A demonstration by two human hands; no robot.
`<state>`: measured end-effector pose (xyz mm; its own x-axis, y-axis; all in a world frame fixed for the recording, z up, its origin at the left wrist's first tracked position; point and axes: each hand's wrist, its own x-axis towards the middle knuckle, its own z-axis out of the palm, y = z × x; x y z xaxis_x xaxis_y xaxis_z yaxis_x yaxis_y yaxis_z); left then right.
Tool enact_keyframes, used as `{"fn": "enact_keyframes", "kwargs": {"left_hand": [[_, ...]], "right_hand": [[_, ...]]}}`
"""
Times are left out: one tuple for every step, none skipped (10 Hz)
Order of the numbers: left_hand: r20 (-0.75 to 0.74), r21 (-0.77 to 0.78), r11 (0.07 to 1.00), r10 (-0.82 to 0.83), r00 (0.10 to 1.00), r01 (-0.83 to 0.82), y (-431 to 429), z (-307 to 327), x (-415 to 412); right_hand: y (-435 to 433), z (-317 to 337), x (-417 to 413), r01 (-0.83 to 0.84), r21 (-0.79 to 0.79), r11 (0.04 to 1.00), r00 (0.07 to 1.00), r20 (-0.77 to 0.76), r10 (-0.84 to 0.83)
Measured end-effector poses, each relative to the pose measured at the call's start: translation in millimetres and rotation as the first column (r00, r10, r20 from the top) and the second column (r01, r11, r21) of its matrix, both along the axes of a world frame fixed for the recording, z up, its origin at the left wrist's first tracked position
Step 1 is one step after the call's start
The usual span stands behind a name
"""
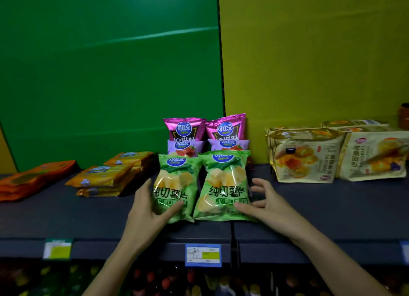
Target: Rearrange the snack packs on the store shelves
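Two green chip packs stand side by side at the middle of the dark shelf [66,211]. My left hand [148,211] grips the left green pack [174,185] from its left side, thumb across the lower front. My right hand [263,203] holds the right green pack [223,185] at its lower right corner, thumb on the front, fingers spread behind. Behind them stand two lilac packs [183,148] and two pink packs [184,128] in rows against the back wall.
Stacked orange-yellow flat packs [106,174] lie left of the chips, and orange packs [33,178] at the far left. Beige bread bags [305,156] stand at the right. Price tags [203,254] hang on the shelf's front edge; bottles show dimly on the shelf below.
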<state>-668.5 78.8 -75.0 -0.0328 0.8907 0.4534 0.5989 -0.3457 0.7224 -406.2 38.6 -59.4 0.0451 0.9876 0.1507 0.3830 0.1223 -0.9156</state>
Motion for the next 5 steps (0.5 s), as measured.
{"fn": "enact_keyframes", "kwargs": {"left_hand": [[-0.007,-0.025,0.999,-0.034,0.999,0.034,4,-9,-3],[-0.023,0.012,1.0,-0.007,1.0,0.007,6,-14,-1],[-0.035,0.02,1.0,0.005,0.999,-0.004,7,-13,0],[-0.043,0.022,1.0,-0.001,0.999,0.002,2,-10,1],[-0.003,0.057,0.998,0.019,1.0,-0.019,0,-1,-4]], "right_hand": [[-1,-5,-14,0.036,0.02,0.999,0.999,-0.01,-0.036],[0,-8,-22,0.128,0.062,0.99,0.991,0.028,-0.13],[1,-9,-23,0.159,0.083,0.984,0.986,0.043,-0.163],[-1,-9,-22,0.151,0.06,0.987,0.986,0.064,-0.155],[-7,-3,-16,0.169,0.073,0.983,0.983,0.055,-0.173]]}}
